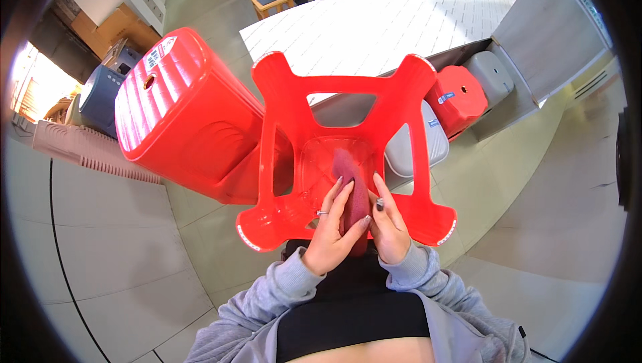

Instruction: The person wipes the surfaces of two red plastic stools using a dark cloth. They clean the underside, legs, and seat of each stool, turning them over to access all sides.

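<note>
Upside down before me is a red plastic stool (347, 83), its flared legs pointing up and the underside of its seat showing deep between them. A folded or bunched dark pink cloth (358, 200) hangs over the near side of the stool and reaches into the hollow. With a ring on one finger, my left hand (328, 232) grips the cloth from the left. My right hand (390, 230) presses against the cloth's right side, fingers bent. Both hands are close together, and the cloth's lower end partly disappears behind them.
At the left stands a tall stack of red plastic stools (200, 132). Beyond lies a white-covered table (381, 22). Right of my stool are a red stool (459, 97), a grey stool (489, 74) and a light grey one (421, 147), beside a grey panel (551, 27).
</note>
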### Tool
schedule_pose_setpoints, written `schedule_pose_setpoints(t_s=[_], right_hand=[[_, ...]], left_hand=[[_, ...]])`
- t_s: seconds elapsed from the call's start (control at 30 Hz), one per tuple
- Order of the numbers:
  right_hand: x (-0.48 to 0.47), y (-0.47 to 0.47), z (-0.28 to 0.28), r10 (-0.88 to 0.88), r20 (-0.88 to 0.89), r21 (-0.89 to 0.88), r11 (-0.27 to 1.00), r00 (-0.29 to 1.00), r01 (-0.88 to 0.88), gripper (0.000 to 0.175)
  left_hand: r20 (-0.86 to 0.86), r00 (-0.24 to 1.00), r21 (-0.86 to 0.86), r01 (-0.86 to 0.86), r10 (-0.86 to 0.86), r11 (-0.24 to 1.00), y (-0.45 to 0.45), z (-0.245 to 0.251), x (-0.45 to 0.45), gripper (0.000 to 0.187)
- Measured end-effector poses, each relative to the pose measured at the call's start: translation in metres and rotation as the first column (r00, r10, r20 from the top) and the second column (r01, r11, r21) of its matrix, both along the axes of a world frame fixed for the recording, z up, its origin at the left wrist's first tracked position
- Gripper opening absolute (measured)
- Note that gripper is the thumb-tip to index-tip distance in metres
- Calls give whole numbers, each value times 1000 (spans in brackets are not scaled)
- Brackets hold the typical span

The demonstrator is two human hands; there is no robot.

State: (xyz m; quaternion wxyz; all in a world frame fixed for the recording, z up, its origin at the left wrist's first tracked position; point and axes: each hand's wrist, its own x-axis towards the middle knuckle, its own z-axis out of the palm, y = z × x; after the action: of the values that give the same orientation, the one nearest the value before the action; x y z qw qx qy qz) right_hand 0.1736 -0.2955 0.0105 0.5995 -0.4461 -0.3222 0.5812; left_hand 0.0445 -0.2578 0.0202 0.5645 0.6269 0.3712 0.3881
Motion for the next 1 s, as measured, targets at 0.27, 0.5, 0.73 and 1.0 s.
schedule_pose_setpoints(t_s=[0.27, 0.5, 0.73, 1.0], right_hand=[[88, -54, 44, -609, 390, 520, 765, 691, 381, 49], [85, -45, -5, -589, 366, 319, 807, 721, 497, 51], [75, -48, -3, -561, 562, 295, 823, 608, 486, 51], [68, -48, -4, -559, 550, 337, 828, 621, 447, 49]], left_hand=[[-12, 995, 180, 104, -104, 978, 18, -41, 35, 52], [-9, 720, 236, 676, -694, 698, -3, -53, 85, 45], [-274, 681, 61, 717, -679, 695, 20, -94, 84, 43], [-775, 99, -341, 766, -624, 545, 17, -137, 126, 54]])
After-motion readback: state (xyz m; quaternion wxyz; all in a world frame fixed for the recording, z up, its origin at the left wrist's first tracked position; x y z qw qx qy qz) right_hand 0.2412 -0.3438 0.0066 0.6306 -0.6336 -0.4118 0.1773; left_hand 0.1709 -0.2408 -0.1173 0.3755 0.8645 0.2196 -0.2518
